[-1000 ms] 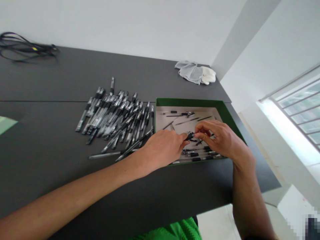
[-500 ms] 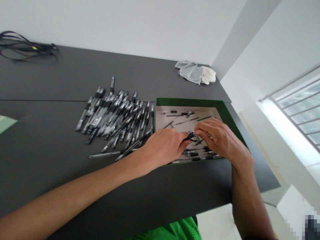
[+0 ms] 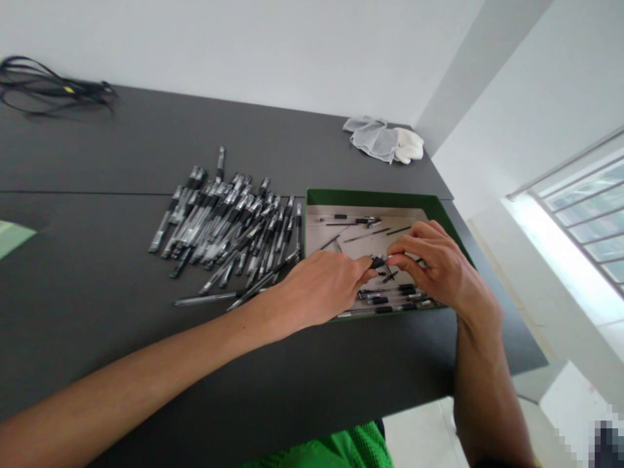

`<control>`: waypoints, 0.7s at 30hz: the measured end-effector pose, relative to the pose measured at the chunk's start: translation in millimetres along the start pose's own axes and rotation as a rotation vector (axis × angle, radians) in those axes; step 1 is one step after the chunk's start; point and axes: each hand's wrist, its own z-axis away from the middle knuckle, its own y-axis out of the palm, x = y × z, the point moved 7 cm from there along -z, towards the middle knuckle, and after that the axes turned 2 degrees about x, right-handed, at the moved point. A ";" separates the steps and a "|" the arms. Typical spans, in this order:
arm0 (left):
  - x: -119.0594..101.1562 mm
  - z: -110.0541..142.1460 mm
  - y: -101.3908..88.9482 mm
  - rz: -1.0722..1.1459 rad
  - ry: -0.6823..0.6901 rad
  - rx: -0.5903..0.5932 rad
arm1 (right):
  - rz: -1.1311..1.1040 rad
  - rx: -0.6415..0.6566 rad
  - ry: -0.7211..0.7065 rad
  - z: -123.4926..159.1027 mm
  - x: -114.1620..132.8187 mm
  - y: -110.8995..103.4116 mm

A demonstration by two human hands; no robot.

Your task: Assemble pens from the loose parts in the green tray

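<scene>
My left hand (image 3: 329, 283) reaches over the near left side of a green-walled box (image 3: 370, 197). Its thumb and fingers are closed on a black pen part (image 3: 377, 262). Close beside it, my right hand (image 3: 431, 263) pinches with thumb and forefinger at the right end of that part; a short dark piece (image 3: 420, 261) shows by its fingers. Below the hands, in the box, lie pen parts: black-gripped clear barrels (image 3: 390, 299), thin refills (image 3: 366, 234) and small dark bits. A big pile of clear and black pens (image 3: 224, 221) lies left of the box.
Crumpled grey and white gloves (image 3: 385, 139) rest at the table's back right. Coiled black cable (image 3: 58, 88) lies at the far left, and a pale green sheet (image 3: 14, 239) at the left edge. A wall stands behind the dark table (image 3: 273, 390).
My right hand has shifted slightly right, away from my left hand, and a dark piece now shows by its fingers. My left hand stays nearly in place, still gripping the black part.
</scene>
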 end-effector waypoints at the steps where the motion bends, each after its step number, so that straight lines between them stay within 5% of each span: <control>1: -0.1 0.1 -0.1 0.003 0.007 0.002 | 0.001 -0.017 0.002 0.3 0.3 -1.8; 21: -0.2 -0.7 -0.1 0.019 0.009 0.006 | -0.215 -0.049 0.062 4.7 -5.6 -12.1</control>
